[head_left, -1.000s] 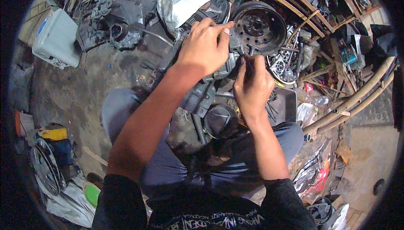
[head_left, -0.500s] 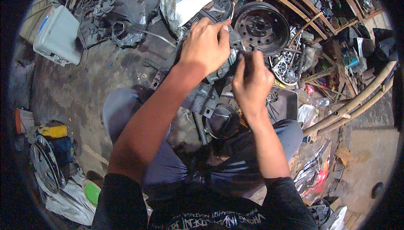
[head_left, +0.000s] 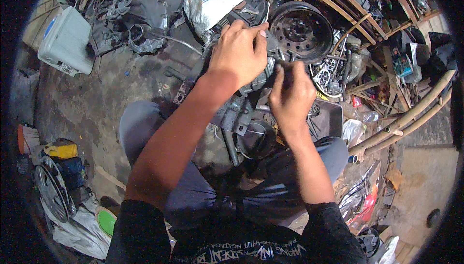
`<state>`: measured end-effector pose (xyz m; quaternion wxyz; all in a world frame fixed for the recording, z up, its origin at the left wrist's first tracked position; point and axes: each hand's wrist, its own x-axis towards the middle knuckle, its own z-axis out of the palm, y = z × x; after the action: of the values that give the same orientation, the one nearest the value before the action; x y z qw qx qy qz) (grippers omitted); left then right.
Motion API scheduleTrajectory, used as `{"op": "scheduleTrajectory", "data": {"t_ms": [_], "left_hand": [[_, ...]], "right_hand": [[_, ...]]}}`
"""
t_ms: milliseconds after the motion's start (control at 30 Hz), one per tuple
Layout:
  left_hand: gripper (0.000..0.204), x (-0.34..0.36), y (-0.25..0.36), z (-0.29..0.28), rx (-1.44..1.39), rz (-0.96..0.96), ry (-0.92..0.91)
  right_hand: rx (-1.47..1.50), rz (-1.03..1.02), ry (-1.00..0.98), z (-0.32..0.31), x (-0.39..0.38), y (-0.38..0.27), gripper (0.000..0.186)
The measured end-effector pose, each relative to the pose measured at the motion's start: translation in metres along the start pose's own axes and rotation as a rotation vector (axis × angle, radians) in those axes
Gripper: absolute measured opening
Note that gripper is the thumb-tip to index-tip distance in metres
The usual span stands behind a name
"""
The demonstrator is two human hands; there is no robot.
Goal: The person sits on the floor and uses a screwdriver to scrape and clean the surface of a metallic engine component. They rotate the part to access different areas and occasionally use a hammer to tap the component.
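Note:
A grey metal machine assembly [head_left: 253, 86] stands in front of me between my knees. My left hand [head_left: 239, 53] is laid over its upper part, the fingers bent across the far side and the thumb along the right; much of the assembly is hidden under this hand and forearm. Just to the right, my right hand [head_left: 294, 92] has its thumb and curled fingers pinched close to the assembly's right side. Whatever lies between those fingertips is dark and too small to name. Below the assembly sits a dark round container [head_left: 255, 140] with a wire handle.
Beyond my right hand lies a black steel wheel rim [head_left: 302, 32]. A grey tray [head_left: 331, 119] with metal bits is by my right knee. Bamboo poles [head_left: 401, 119] reach in at right. At far left are a pale plastic box [head_left: 67, 41] and a large dark engine casing [head_left: 150, 7].
My right hand has shifted slightly downward and its fingers have turned a little. My left hand stays on the assembly, moved only slightly to the right.

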<state>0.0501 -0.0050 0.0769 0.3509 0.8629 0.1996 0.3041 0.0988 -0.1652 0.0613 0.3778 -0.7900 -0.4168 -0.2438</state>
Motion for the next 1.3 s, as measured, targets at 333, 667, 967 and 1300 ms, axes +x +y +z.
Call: {"op": "scheduleTrajectory", "data": {"t_ms": [333,667,967,1300], "left_hand": [[0.036,0.0,-0.016,0.002,-0.059,0.148,0.022],[0.037,-0.006,-0.01,0.003,-0.003,0.17,0.068],[0.036,-0.007,-0.012,0.0,0.008,0.117,0.038],[0.034,-0.009,-0.008,-0.001,0.034,0.113,0.048]], "right_hand": [[-0.044,-0.048,0.06,0.008,-0.002,0.002,0.013],[0.094,-0.068,-0.008,0.008,-0.013,-0.012,0.014],[0.116,0.211,-0.208,-0.019,0.009,-0.016,0.01],[0.251,0.299,0.024,-0.04,0.024,0.004,0.01]]}}
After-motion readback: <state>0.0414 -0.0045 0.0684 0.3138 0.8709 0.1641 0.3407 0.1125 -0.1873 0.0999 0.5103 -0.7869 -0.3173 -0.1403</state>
